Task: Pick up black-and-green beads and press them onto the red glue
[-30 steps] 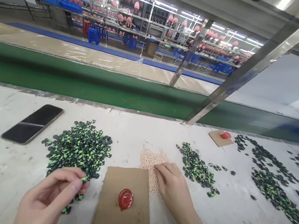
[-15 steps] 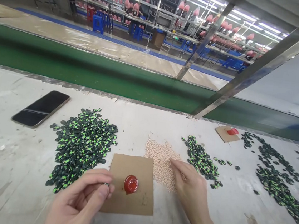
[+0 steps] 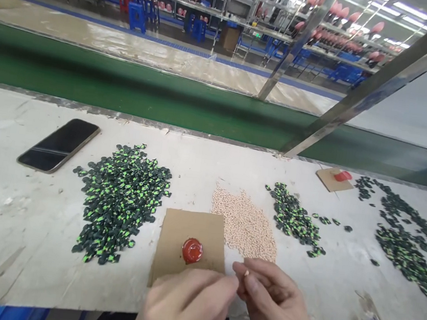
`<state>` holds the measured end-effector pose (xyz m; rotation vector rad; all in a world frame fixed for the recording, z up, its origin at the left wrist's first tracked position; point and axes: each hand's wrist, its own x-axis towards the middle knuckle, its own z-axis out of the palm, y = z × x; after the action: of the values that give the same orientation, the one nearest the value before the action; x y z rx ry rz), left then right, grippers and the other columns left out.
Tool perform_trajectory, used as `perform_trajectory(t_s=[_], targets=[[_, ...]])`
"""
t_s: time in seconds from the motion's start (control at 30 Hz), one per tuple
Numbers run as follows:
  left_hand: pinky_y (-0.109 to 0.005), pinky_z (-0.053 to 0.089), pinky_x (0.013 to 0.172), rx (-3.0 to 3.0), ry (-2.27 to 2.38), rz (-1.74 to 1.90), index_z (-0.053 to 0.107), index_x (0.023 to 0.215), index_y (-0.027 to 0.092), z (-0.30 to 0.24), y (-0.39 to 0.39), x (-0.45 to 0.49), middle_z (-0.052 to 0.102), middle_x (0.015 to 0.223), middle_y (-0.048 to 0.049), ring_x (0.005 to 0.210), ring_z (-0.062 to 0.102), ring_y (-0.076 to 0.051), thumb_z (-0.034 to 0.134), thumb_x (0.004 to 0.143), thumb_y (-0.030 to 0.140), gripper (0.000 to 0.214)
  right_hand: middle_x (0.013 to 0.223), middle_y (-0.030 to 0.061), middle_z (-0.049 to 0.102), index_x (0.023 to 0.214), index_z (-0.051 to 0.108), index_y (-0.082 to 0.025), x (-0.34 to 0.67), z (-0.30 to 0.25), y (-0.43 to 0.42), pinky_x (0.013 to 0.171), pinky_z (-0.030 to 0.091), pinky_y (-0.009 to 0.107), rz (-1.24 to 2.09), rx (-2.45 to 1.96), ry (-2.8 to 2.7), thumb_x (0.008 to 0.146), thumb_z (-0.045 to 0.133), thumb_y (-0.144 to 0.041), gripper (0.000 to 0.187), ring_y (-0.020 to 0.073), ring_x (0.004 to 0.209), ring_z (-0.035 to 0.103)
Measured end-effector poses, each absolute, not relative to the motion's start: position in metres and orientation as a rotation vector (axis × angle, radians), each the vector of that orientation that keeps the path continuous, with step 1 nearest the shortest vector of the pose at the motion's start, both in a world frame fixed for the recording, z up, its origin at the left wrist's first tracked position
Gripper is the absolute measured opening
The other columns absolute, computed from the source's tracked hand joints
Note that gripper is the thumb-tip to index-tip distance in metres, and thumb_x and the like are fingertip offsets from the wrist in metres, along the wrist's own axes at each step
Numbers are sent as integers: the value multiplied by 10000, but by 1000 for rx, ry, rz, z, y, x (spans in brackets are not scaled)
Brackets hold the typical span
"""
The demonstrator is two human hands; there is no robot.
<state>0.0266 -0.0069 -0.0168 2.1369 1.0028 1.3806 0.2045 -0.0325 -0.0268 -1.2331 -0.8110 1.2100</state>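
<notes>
My left hand (image 3: 185, 306) and my right hand (image 3: 276, 306) meet at the near edge of the white table (image 3: 8, 198), fingertips almost touching. The right hand pinches a tiny beige bead (image 3: 246, 273) between thumb and forefinger. The left hand's fingers are closed; whatever they hold is hidden. Just beyond the hands lies a brown cardboard square (image 3: 178, 233) with a red cap (image 3: 192, 250) on it. A pile of beige beads (image 3: 242, 224) lies behind the right hand. A big heap of green-and-black pieces (image 3: 120, 198) sits to the left, and a smaller heap (image 3: 295, 220) to the right.
A black phone (image 3: 59, 145) lies at the far left of the table. More dark pieces (image 3: 408, 244) spread along the right, near a second cardboard with a red cap (image 3: 341, 176). A green conveyor belt (image 3: 128, 99) runs behind the table, with a slanted metal post (image 3: 363, 95).
My right hand came off the bead pile toward me with a bead pinched. My left hand moved right from the green heap to meet it. The view tilted down.
</notes>
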Motion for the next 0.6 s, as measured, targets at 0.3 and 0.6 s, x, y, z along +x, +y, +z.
perform_trajectory(t_s=[0.3, 0.6], targets=[[-237, 651, 695, 2226, 952, 1344, 703, 1112, 193, -27, -1, 19, 825, 883, -54, 718, 798, -171, 562, 959, 24, 268, 748, 50, 844, 854, 882, -334, 189, -19, -36, 635, 692, 263, 1217, -1368, -923, 781, 894, -357, 78, 234, 689, 822], [-212, 650, 662, 2072, 885, 1262, 737, 1016, 173, -28, 6, 9, 803, 855, -64, 689, 783, -166, 595, 944, 7, 230, 770, 51, 840, 936, 883, -331, 166, -10, -40, 576, 688, 294, 848, -1531, -1132, 829, 825, -354, 124, 223, 612, 775]])
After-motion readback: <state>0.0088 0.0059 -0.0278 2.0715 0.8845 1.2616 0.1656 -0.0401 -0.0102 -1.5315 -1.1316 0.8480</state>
